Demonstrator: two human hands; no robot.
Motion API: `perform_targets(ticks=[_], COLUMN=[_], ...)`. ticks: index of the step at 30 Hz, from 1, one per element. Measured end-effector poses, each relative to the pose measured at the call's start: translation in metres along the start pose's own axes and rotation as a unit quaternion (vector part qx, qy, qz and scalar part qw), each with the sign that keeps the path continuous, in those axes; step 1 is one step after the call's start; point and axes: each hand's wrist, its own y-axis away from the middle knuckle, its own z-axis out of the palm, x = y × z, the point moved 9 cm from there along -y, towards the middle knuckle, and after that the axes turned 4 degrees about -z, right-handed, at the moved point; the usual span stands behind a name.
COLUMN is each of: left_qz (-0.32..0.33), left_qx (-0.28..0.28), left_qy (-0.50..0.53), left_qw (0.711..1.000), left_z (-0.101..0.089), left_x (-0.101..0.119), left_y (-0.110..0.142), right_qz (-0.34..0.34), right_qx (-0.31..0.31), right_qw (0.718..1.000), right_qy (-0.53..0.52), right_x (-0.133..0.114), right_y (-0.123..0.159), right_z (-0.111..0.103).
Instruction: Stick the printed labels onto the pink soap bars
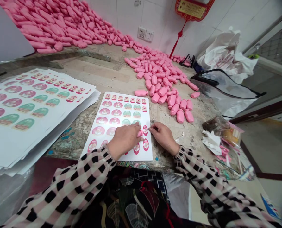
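Left hand (128, 139) gripping a pink bottle (140, 133) over the sticker sheet (121, 116), lower centre.
Left: sheet stack (50, 125) on table (103, 72). Centre: bottle sits near sheet's right side. Just right: right hand (164, 136), fingertips at sheet edge, can't tell if pinching. Loose bottles (163, 91) upper right of centre.

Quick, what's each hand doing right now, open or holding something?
Left hand: closed on a small pink bottle.
Right hand: fingers bent at the sticker sheet's right edge; can't tell whether it's gripping anything.
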Motion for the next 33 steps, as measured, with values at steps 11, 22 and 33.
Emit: perform_targets(ticks=[11, 22, 33], left_qz=[0.006, -0.003, 0.0], left_qx=[-0.068, -0.071, -0.072], left_qy=[0.02, 0.031, 0.002], left_qw=[0.997, 0.997, 0.997], left_z=[-0.001, -0.003, -0.002], left_x=[-0.001, 0.001, 0.0], left_y=[-0.017, -0.015, -0.016], right_qz=[0.042, -0.004, -0.067], right_qx=[-0.018, 0.07, 0.032], right_qw=[0.997, 0.99, 0.971], right_qy=[0.055, 0.121, 0.228], right_x=[-0.008, -0.029, -0.045], right_y=[-0.008, 0.006, 0.004], right_z=[-0.008, -0.019, -0.015])
